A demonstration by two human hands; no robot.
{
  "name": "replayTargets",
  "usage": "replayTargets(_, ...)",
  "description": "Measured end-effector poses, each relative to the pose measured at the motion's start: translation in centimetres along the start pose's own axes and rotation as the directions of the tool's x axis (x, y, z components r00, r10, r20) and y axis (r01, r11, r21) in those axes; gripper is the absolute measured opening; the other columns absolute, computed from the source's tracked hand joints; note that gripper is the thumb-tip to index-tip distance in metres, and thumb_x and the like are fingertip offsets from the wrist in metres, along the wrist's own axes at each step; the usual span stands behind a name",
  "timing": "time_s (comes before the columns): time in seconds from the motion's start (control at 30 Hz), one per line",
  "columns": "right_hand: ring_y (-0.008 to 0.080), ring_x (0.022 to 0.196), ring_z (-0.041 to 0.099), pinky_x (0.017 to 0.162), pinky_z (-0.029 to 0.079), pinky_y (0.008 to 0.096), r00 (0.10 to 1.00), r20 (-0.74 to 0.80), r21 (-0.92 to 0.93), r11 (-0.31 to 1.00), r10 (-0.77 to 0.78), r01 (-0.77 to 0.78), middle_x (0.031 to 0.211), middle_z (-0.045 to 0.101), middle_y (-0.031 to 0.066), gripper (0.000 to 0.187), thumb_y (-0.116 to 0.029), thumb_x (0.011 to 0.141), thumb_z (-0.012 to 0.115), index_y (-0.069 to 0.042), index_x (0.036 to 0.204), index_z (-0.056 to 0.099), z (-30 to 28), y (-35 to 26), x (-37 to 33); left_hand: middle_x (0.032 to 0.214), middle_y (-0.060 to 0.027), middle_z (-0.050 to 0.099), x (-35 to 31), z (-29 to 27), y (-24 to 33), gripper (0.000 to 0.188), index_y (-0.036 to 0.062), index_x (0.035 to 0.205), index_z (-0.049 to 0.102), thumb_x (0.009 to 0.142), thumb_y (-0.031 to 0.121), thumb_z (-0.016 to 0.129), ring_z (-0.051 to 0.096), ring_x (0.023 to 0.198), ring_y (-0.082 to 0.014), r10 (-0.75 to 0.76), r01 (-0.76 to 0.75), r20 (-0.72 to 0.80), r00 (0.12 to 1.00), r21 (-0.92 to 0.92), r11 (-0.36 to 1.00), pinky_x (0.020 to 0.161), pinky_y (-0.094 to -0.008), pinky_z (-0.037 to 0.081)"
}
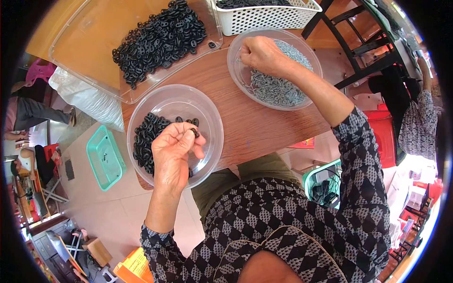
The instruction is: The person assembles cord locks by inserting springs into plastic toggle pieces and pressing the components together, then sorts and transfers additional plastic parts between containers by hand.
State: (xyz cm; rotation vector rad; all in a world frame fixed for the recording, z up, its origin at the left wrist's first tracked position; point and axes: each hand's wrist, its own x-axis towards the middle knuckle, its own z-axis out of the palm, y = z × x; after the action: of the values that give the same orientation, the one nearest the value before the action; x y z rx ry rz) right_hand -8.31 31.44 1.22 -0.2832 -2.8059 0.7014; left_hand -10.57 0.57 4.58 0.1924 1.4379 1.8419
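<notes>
Between the thumb and fingers of my left hand is a small black oval plastic piece. That hand is over a see-through round bowl, where loose black two-holed pieces lie heaped on the left side. My right hand is closed above the far left part of a second see-through bowl. Many small silvery screws fill much of this bowl. Whatever the right fingertips hold, if anything, is hidden from view.
A big see-through tray with a pile of black pieces stands at the far left of the wooden table. Behind the screws is a white perforated basket. Green baskets and a dark stool frame flank the table; other people are nearby.
</notes>
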Motion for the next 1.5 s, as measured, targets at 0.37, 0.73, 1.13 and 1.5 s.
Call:
replayTargets(0.37,0.0087,0.064,0.053,0.056,0.042,0.0233,0.955,0.284,0.774,0.567,0.087,-0.282,0.077,0.06,0.0035,0.014,-0.011,0.083,0.062,0.001,0.089,0.06,-2.4,-5.4,-4.0,0.079,-0.0118,0.063,0.4,1.5,-1.2,0.01,-0.0046,0.091,0.058,0.088,0.005,0.059,0.057,0.058,-0.015,0.032,-0.033,-0.019,0.999,-0.098,0.995,0.054,-0.0244,0.048)
replayTargets(0.73,0.0069,0.063,0.054,0.053,0.043,0.021,0.903,0.426,0.845,0.331,0.058,-0.42,0.073,0.06,0.0025,0.016,-0.012,0.08,0.067,0.002,0.085,0.061,1.3,-12.6,-5.2,0.084,-0.0043,0.059,1.1,3.3,-2.2,0.006,-0.0017,0.095,0.054,0.091,0.003,0.054,0.057,0.07,-0.0083,0.511,-0.467,-0.207,0.834,0.227,0.854,0.064,-0.0206,0.047)
replayTargets(1.13,0.0078,0.064,0.055,0.056,0.046,0.0217,0.899,0.345,0.931,0.024,0.271,-0.364,0.074,0.061,0.0036,0.011,-0.006,0.081,0.065,0.002,0.085,0.059,3.1,-16.8,-7.9,0.094,-0.006,0.054,0.1,3.3,-4.0,0.011,-0.0019,0.104,0.05,0.093,0.001,0.05,0.054,0.074,-0.0072,0.744,-0.534,-0.25,0.62,0.561,0.633,0.067,-0.0209,0.048)
replayTargets(1.5,0.0064,0.078,0.057,0.07,0.047,0.0205,0.964,0.13,0.938,0.286,0.231,-0.195,0.089,0.062,0.0026,0.016,0.0,0.083,0.063,0.002,0.098,0.061,3.6,-15.7,-8.8,0.081,-0.002,0.058,-0.1,2.4,-3.0,0.012,-0.0012,0.1,0.055,0.09,0.005,0.058,0.053,0.063,-0.0064,0.506,-0.48,-0.286,0.814,0.158,0.863,0.056,-0.0181,0.043)
